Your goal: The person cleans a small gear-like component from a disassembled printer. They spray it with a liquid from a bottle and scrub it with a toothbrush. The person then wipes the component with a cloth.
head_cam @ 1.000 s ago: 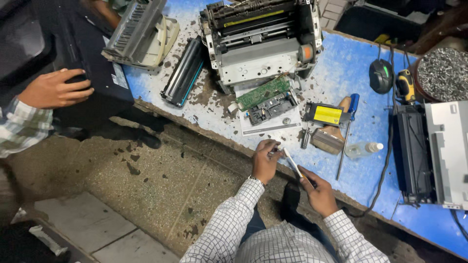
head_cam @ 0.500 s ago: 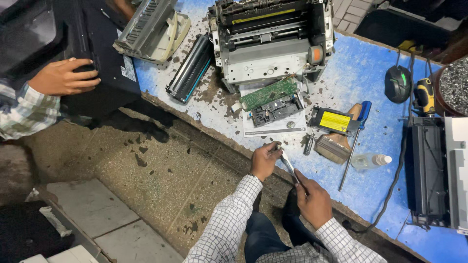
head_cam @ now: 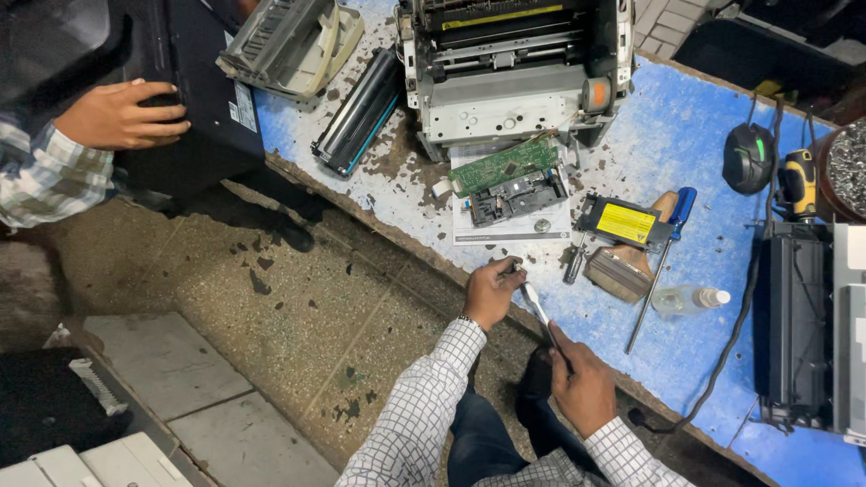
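1. Holding a thin metal strip [head_cam: 536, 305] btwn both hands at the bench [head_cam: 695, 135] edge: left hand [head_cam: 492, 290] pinches its upper end, right hand [head_cam: 585, 386] is closed round the lower end.
2. Nearby: brush [head_cam: 622, 269], blue screwdriver [head_cam: 658, 266], yellow-labelled module [head_cam: 624, 222], green circuit board [head_cam: 505, 165], gutted printer [head_cam: 514, 68], toner cartridge [head_cam: 359, 113].
3. A co-worker's hand [head_cam: 119, 114] rests on a dark case, well apart.
4. Vs 0.5 s ago: grip's the same, strip hasn't moved.

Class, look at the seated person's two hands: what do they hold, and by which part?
A thin metal rod: left hand pinches its upper end, right hand its lower end.
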